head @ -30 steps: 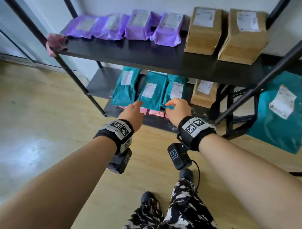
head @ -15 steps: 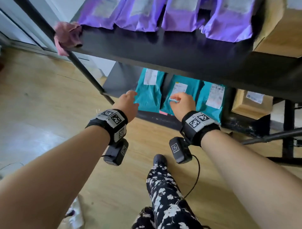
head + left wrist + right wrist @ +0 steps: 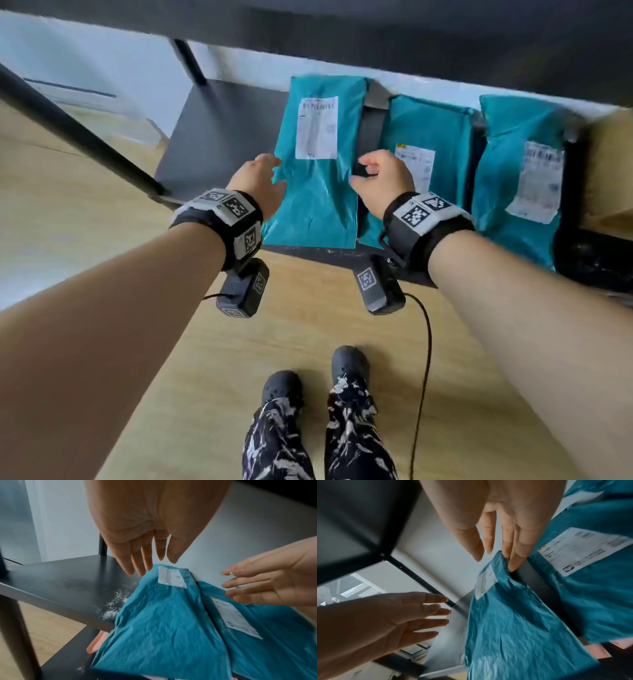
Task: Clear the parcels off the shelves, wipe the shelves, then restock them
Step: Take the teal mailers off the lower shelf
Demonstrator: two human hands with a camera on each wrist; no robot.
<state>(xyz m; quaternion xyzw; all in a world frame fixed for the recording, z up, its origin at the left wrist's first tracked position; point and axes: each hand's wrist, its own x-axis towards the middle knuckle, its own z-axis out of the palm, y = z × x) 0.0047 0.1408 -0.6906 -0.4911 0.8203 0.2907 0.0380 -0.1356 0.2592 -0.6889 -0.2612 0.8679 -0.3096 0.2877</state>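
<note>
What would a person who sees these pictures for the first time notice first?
First, three teal parcels lying side by side on the black shelf, each with a white label. The left hand and the right hand, fingers straight, flank the leftmost teal parcel. White powder dusts the shelf just left of it.

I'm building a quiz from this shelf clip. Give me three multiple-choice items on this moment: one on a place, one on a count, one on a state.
1. Where does the leftmost teal parcel lie?
A. on the floor
B. on the dark shelf, between the two hands
C. on top of a cardboard box

2. How many teal parcels show in the head view?
A. one
B. three
C. five

3. How are the hands?
A. both open, fingers straight
B. both fisted
C. left grips a cloth

Key: 1 B, the leftmost teal parcel lies on the dark shelf between left hand and right hand; 2 B, three lie side by side; 3 A, the wrist views show straight fingers.
</note>
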